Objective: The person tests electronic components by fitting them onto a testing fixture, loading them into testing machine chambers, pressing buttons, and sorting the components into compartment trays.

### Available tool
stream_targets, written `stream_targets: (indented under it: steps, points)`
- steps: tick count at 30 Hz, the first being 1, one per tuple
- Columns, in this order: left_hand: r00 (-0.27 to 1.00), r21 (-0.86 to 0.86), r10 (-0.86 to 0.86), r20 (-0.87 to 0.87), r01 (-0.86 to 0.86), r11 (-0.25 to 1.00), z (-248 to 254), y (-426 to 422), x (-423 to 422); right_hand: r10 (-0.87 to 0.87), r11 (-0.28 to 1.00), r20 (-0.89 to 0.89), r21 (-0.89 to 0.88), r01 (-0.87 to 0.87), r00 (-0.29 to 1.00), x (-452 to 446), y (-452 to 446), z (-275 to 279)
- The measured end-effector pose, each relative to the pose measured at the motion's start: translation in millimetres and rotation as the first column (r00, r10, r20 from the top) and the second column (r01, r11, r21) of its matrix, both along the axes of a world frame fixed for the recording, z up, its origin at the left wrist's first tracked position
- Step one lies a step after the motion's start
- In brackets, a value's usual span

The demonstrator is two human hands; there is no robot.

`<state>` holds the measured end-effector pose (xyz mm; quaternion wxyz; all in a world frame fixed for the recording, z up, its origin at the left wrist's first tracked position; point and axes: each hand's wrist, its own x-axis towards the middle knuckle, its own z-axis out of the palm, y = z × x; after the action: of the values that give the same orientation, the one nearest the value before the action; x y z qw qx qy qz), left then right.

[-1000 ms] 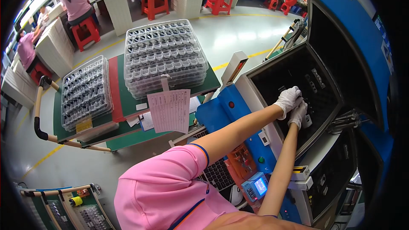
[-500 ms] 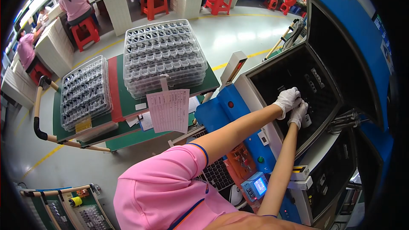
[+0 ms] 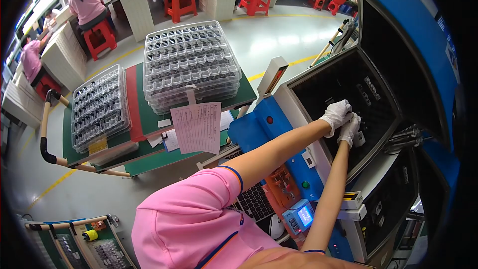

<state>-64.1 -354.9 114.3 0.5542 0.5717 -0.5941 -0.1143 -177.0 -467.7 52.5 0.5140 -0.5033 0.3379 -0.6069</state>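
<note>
Both hands wear white gloves and meet over the black-lined inside of an opened blue box [image 3: 318,82]. My left hand [image 3: 336,117] has its fingers bent and pressed together; anything in them is too small to make out. Close against it, my right hand [image 3: 349,129] is also closed, its fingertips hidden near the left hand. Beside the right hand lies a small whitish part [image 3: 359,138] on the black lining. Farther up inside the box sit a clear-looking row of small pieces [image 3: 371,87] and a darker strip [image 3: 363,94].
A raised blue lid [image 3: 398,0] stands behind the box. A control unit with a lit screen [image 3: 303,215], a keyboard [image 3: 255,202] and a green button [image 3: 305,184] are near my arms. Stacked clear trays [image 3: 191,77] stand on a green cart. People sit on red stools beyond.
Both hands stay together at nearly the same place in the box, with only slight finger movement. The view has shifted a little.
</note>
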Motion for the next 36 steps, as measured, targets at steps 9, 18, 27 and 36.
stream_targets:
  steps: [9, 18, 27, 36]
  points:
    - [1.000, -0.035, 0.012, -0.002, -0.012, 0.999, -3, -2, 0, -0.353, 0.885, -0.625, -0.465, 0.031, 0.696, -5, 4, -1]
    - [0.993, -0.015, 0.118, 0.030, -0.117, 0.993, 2, -1, 1, -0.099, 0.981, -0.435, -0.196, 0.013, 0.895, 4, -1, -6]
    - [0.992, 0.015, 0.125, -0.026, -0.125, 0.992, 6, 4, 0, -0.598, 0.791, -0.780, -0.612, -0.021, 0.186, 5, 25, 22]
    - [0.973, -0.234, 0.036, -0.228, -0.090, 0.968, 17, 17, 0, -0.415, 0.897, -0.865, -0.441, -0.032, 0.281, -1, 38, 20]
